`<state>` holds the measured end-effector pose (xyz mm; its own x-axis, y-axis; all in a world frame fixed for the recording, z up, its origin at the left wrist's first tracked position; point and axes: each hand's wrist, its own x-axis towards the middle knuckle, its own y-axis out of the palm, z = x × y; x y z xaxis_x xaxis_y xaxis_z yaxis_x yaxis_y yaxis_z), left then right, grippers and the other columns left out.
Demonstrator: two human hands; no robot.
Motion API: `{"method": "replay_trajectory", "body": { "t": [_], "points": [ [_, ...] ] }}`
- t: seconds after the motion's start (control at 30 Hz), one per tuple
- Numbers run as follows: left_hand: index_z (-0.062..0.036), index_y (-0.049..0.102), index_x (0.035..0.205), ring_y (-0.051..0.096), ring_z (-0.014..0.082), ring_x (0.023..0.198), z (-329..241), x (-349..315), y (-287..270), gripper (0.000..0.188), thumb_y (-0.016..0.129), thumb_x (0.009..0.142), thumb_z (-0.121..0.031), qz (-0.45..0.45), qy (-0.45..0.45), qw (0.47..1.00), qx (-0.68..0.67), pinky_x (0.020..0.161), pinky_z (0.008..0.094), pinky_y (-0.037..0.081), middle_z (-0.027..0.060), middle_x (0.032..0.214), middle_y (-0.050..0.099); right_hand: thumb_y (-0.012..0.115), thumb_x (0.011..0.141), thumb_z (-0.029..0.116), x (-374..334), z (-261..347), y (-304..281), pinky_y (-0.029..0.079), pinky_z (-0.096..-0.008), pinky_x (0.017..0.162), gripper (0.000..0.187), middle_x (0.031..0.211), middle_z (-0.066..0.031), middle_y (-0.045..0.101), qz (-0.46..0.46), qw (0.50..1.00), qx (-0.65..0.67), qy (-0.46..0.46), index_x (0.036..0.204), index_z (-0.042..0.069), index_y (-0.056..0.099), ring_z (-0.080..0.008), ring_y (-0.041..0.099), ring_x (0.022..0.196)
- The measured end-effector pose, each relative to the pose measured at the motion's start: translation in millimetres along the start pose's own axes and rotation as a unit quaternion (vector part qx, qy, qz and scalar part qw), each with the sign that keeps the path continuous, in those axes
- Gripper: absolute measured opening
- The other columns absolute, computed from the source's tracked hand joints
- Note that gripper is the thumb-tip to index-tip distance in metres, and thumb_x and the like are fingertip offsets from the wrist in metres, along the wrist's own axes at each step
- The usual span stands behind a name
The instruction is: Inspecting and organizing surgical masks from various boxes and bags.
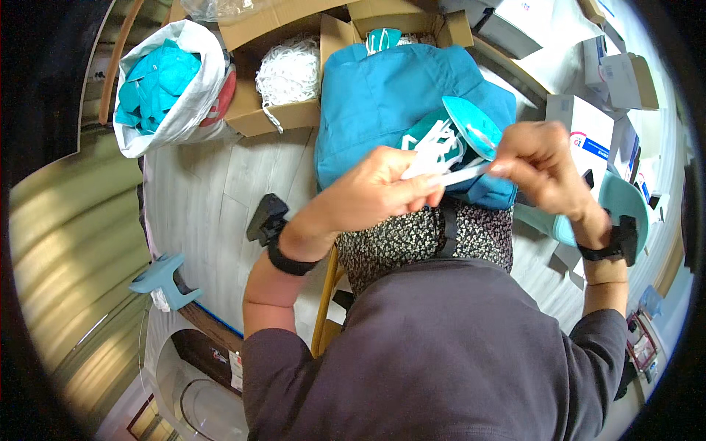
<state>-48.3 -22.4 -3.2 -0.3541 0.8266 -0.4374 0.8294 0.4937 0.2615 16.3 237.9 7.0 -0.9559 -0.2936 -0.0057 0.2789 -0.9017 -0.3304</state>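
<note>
The left forearm [271, 294] slants forward and inward from a bent elbow. The left hand [384, 185] hangs over the near edge of the blue cloth [368, 92], thumb and fingers pinched, pointing right. The right forearm [607, 278] runs forward more steeply; the right hand [540, 165], slightly blurred, curls its fingers beside the cloth's right edge, pinching toward the left.
</note>
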Motion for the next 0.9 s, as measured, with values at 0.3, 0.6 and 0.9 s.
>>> {"method": "replay_trajectory", "body": {
  "t": [0.3, 0.6, 0.9],
  "points": [
    [-0.0024, 0.066, 0.081, 0.046, 0.0023, 0.059, -13.5, -40.7, -25.4, 0.028, 0.057, 0.098, -0.024, -0.014, -0.089, 0.996, -0.011, 0.053, 0.0186, 0.037, -0.0038, 0.068, 0.055, 0.068, 0.088, 0.019, -36.4, -10.3, -74.5, 0.032, -0.0245, 0.057, 0.026, 0.065, 0.0024, 0.05, -0.166, 0.98, -0.024, 0.107, 0.07, 0.003, 0.059, -0.0062, 0.042, 0.061],
    [-0.001, 0.065, 0.087, 0.054, 0.0049, 0.059, -9.1, -11.5, -18.7, 0.029, 0.056, 0.098, -0.026, 0.051, -0.067, 0.995, -0.057, 0.055, 0.0188, 0.042, 0.0029, 0.074, 0.062, 0.07, 0.088, 0.019, -2.5, 14.0, -13.0, 0.05, -0.0359, 0.067, 0.022, 0.089, -0.013, 0.068, 0.149, 0.987, -0.035, -0.051, 0.08, -0.002, 0.067, -0.0261, 0.064, 0.074],
    [0.0027, 0.067, 0.085, 0.052, 0.0045, 0.054, -4.4, -4.7, -13.3, 0.026, 0.053, 0.095, -0.017, 0.104, -0.036, 0.99, -0.084, 0.048, 0.0183, 0.036, 0.008, 0.077, 0.067, 0.069, 0.08, 0.002, 40.3, 16.1, 24.2, 0.046, -0.0264, 0.053, 0.013, 0.094, -0.0093, 0.065, 0.092, 0.989, -0.031, -0.111, 0.094, 0.001, 0.067, -0.0177, 0.06, 0.075]
  ]
}}
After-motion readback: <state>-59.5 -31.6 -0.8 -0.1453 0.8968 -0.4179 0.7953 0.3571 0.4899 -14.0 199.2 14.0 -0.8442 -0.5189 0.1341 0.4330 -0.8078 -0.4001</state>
